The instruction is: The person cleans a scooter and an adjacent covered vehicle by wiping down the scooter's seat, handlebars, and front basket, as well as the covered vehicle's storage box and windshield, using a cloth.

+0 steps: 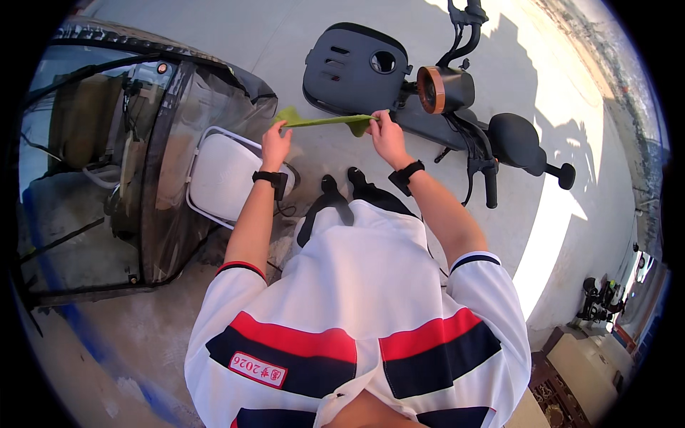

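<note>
A green cloth [326,121] stretches in the air between both hands, its upper edge pulled fairly taut and its corners drooping. My left hand [275,143] pinches one end between thumb and fingers. At the other end, my right hand [386,136] grips a bunched corner. Each wrist wears a black band with a small box. Just beyond the cloth stands an electric scooter, with a dark grey front basket [356,67] and a round headlight [445,90] ringed in orange. Below my left hand is a white folding chair [233,174].
At the left stands a vehicle enclosure [160,160] with clear plastic panels and a dark frame. The scooter's black seat [512,136] and handlebar grip [491,187] reach to the right. My black shoes [356,176] are on the concrete floor [299,48]. Carved wooden furniture [559,398] sits at the lower right.
</note>
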`<state>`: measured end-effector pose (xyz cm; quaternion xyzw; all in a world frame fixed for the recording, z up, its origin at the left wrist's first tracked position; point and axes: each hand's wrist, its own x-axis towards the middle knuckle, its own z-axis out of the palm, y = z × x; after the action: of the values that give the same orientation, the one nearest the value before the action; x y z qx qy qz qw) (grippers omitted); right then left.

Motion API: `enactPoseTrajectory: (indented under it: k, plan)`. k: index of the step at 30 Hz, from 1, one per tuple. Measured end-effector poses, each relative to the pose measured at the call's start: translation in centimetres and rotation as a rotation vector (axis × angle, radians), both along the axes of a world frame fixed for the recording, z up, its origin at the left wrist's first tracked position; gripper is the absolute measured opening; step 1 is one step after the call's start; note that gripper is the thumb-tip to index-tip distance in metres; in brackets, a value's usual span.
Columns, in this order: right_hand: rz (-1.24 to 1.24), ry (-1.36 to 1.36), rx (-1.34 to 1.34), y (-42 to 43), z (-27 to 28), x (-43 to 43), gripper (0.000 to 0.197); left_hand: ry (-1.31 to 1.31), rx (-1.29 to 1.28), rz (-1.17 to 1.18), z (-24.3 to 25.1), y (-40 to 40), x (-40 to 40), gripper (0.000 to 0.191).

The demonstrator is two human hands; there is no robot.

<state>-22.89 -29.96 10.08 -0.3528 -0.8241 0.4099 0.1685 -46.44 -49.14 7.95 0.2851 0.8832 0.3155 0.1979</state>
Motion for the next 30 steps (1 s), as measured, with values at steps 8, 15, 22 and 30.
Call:
enactPoseTrajectory:
  k: [8, 15, 22, 30]
  plan:
    - [-0.495, 0.322, -0.015, 2.6, 4.7, 3.9, 0.015, 0.012, 0.349, -0.288, 2.2, 8.9, 2.1, 0.015]
    - [-0.684, 0.493, 0.096, 5.0, 7.1, 6.2, 0.022, 0.030, 0.477, -0.402, 5.9, 17.2, 5.5, 0.011]
    - [-0.584, 0.387, 0.269, 6.1, 6.9, 6.4, 0.035, 0.055, 0.430, -0.460, 9.6, 23.0, 10.1, 0.018]
    - [-0.526, 0.353, 0.196, 7.8, 6.7, 6.2, 0.040, 0.015, 0.597, -0.510, 9.0, 26.3, 11.4, 0.015]
